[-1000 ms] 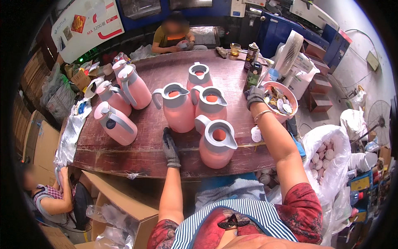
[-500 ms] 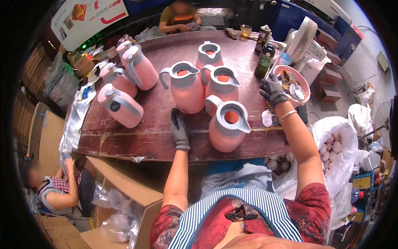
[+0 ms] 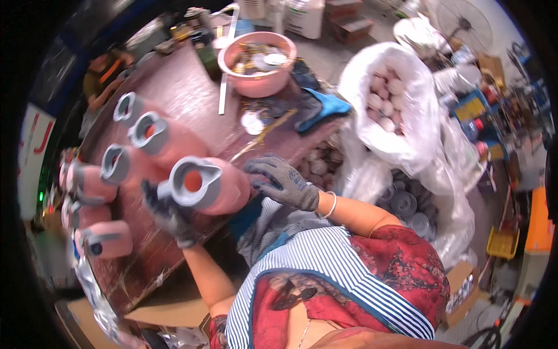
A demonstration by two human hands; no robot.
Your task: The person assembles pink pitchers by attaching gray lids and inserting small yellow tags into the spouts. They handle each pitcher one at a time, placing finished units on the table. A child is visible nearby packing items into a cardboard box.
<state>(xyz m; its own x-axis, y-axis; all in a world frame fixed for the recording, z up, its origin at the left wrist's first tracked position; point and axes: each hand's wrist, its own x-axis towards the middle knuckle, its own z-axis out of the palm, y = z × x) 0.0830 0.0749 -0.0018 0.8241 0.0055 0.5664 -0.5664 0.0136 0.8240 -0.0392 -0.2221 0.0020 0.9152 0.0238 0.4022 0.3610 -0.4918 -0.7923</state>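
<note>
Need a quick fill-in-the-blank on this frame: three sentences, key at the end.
1. The jug between the left hand and the right hand has a ____ body.
2. The bracelet is worn on the person's ____ side.
3. The apron is patterned with blue-and-white ____.

Missing words: pink; right; stripes.

No lettering can be read. Left of the table (image 3: 180, 81), a white panel (image 3: 29, 168) bears red marks (image 3: 39, 151), blurred past reading.
</note>
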